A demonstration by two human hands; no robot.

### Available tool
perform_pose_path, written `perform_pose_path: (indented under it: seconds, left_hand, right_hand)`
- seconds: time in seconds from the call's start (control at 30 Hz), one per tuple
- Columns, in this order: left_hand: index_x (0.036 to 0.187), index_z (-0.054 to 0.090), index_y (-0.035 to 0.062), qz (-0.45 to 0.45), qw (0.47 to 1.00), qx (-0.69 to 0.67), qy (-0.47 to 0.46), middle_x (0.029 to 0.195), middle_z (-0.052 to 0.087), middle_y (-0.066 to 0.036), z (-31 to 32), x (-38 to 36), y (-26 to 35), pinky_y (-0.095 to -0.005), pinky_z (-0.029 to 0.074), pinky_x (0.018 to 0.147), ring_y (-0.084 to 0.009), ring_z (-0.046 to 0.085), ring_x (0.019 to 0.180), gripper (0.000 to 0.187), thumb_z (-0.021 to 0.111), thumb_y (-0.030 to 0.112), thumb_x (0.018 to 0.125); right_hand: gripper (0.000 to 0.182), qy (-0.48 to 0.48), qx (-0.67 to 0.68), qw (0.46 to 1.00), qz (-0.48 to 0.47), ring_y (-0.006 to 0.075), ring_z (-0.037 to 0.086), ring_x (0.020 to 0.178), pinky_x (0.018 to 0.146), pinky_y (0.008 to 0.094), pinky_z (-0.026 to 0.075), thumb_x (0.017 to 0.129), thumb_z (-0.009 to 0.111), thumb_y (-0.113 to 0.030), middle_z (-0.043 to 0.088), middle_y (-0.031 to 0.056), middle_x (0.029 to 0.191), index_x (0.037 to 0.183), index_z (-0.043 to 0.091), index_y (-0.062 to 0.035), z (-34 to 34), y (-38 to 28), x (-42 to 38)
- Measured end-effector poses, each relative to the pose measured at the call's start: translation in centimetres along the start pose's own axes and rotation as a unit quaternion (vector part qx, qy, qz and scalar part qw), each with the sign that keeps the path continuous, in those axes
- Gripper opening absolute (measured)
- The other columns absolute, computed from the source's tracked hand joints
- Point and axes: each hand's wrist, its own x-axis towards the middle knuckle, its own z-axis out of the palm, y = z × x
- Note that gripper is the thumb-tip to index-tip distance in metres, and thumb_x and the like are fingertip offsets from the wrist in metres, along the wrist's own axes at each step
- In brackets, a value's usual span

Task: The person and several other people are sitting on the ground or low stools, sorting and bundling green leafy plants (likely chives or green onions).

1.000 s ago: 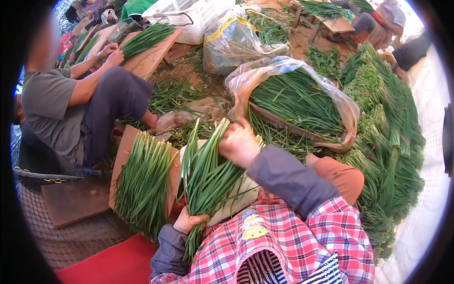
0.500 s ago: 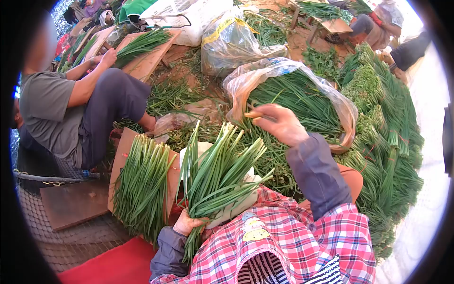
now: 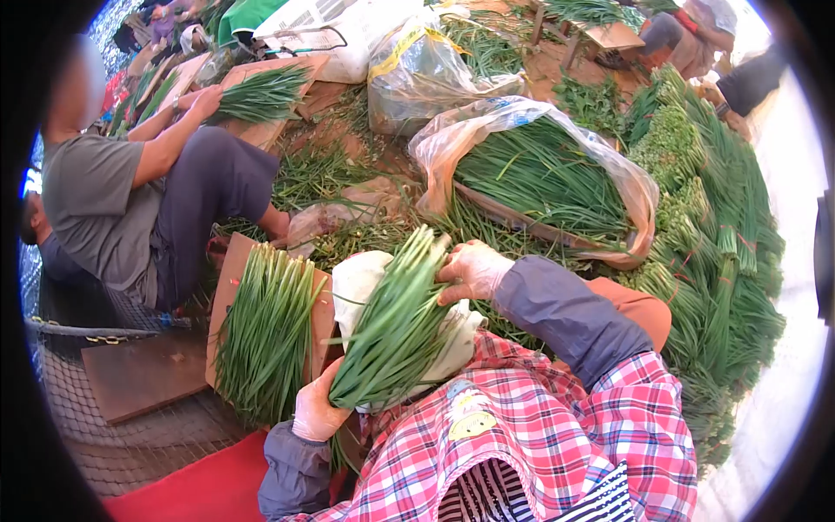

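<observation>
Gathering and squaring a bundle of green chives (image 3: 396, 326) over the lap, by the look of it: left hand (image 3: 315, 409) closing its grip around the cut base, right hand (image 3: 472, 271) wrapping fingers over the leaf end, pressing stalks together against a white cloth (image 3: 452, 335) beneath. Judging the next move as calling for a firm hold at the base while evening the ends, then laying the bundle somewhere flat. Lying just beside, on the left, a finished spread of chives (image 3: 265, 335) on a brown board (image 3: 323, 317), filling most of it and leaving little free room. Sitting beyond, an open plastic bag (image 3: 626, 174) holding loose chives, and along the right a long heap of tied bunches (image 3: 722, 261). Working nearby at the left, another person (image 3: 130, 200) handling chives on a separate board (image 3: 261, 130). Crowding the ground between, scattered trimmings, likely hampering any reach forward.
</observation>
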Motion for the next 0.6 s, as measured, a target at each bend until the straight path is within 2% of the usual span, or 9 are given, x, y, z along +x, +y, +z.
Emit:
perform_pose_path:
  seconds: [0.03,0.13,0.17,0.27,0.3,0.4,0.43,0.57,0.6]
  left_hand:
    - [0.118,0.052,0.0079,0.006,1.000,0.025,0.001,0.095,0.063,-0.017,0.1,-0.1,0.2,-0.0324,0.049,0.074,-0.0295,0.062,0.089,0.055,0.068,0.011,0.065]
    - [0.118,0.052,0.0093,0.044,0.997,0.068,0.019,0.095,0.062,-0.016,0.6,-0.2,0.7,-0.0341,0.049,0.072,-0.0314,0.061,0.088,0.056,0.069,0.014,0.066]
    - [0.118,0.052,0.0093,0.043,0.996,0.077,0.019,0.094,0.062,-0.016,0.6,-0.2,1.0,-0.0341,0.049,0.072,-0.0313,0.061,0.088,0.056,0.069,0.014,0.066]
    - [0.118,0.052,0.0093,0.048,0.994,0.099,0.023,0.094,0.062,-0.016,0.6,-0.4,0.9,-0.0344,0.049,0.072,-0.0316,0.061,0.087,0.056,0.070,0.014,0.065]
    - [0.118,0.052,0.0094,0.050,0.993,0.106,0.025,0.094,0.062,-0.016,0.7,-0.5,0.6,-0.0345,0.050,0.072,-0.0317,0.061,0.087,0.056,0.070,0.014,0.065]
    - [0.119,0.050,0.0093,0.034,0.990,0.139,0.016,0.093,0.062,-0.017,1.2,-0.6,0.4,-0.0353,0.050,0.071,-0.0320,0.061,0.087,0.059,0.070,0.013,0.064]
    - [0.120,0.050,0.0092,0.032,0.990,0.133,0.023,0.094,0.062,-0.017,1.4,-0.6,0.3,-0.0357,0.049,0.071,-0.0323,0.061,0.087,0.059,0.070,0.013,0.064]
    - [0.121,0.048,0.0090,0.034,0.990,0.130,0.040,0.097,0.062,-0.018,2.2,-0.9,-0.5,-0.0367,0.049,0.072,-0.0329,0.061,0.087,0.062,0.070,0.013,0.063]
    - [0.122,0.048,0.0090,0.037,0.989,0.137,0.042,0.098,0.061,-0.018,2.2,-1.1,-0.7,-0.0368,0.049,0.072,-0.0329,0.061,0.088,0.063,0.071,0.013,0.063]
  right_hand:
    - [0.049,0.042,0.038,0.998,-0.029,0.0278,0.056,0.094,0.084,0.0385,0.040,0.066,0.067,-0.049,0.064,0.0104,0.093,0.098,0.067,-0.0120,1.0,0.7,-0.6]
    - [0.046,-0.020,0.250,0.968,-0.008,0.0271,0.058,0.090,0.081,0.0355,0.043,0.068,0.068,-0.043,0.065,0.0127,0.094,0.098,0.066,-0.0091,1.9,1.0,-1.6]
    - [0.041,-0.037,0.275,0.960,0.048,0.0258,0.060,0.085,0.075,0.0338,0.046,0.069,0.068,-0.039,0.065,0.0134,0.090,0.097,0.067,-0.0091,1.5,0.5,-2.3]
    - [0.040,-0.060,0.255,0.961,0.083,0.0275,0.061,0.081,0.075,0.0351,0.046,0.069,0.067,-0.039,0.065,0.0139,0.088,0.097,0.067,-0.0114,0.9,-1.1,-3.2]
    - [0.032,-0.028,0.176,0.983,0.052,0.0294,0.062,0.078,0.072,0.0368,0.048,0.072,0.065,-0.036,0.065,0.0144,0.084,0.094,0.067,-0.0124,1.7,-1.0,-3.2]
    - [0.025,-0.030,-0.026,0.993,0.111,0.0308,0.062,0.079,0.072,0.0395,0.048,0.076,0.061,-0.032,0.064,0.0141,0.081,0.088,0.065,-0.0108,1.1,-3.7,-3.2]
    - [0.023,-0.016,-0.019,0.994,0.106,0.0305,0.062,0.079,0.071,0.0418,0.048,0.077,0.060,-0.029,0.064,0.0145,0.078,0.084,0.063,-0.0081,1.4,-3.6,-3.3]
    - [0.020,0.005,-0.079,0.984,0.159,0.0319,0.063,0.079,0.072,0.0424,0.049,0.079,0.052,-0.019,0.063,0.0179,0.080,0.087,0.063,-0.0047,1.7,-2.5,-3.3]
    - [0.019,0.041,-0.057,0.979,0.190,0.0364,0.062,0.071,0.065,0.0436,0.050,0.076,0.057,-0.021,0.062,0.0180,0.073,0.086,0.059,-0.0041,2.1,-1.4,-3.8]
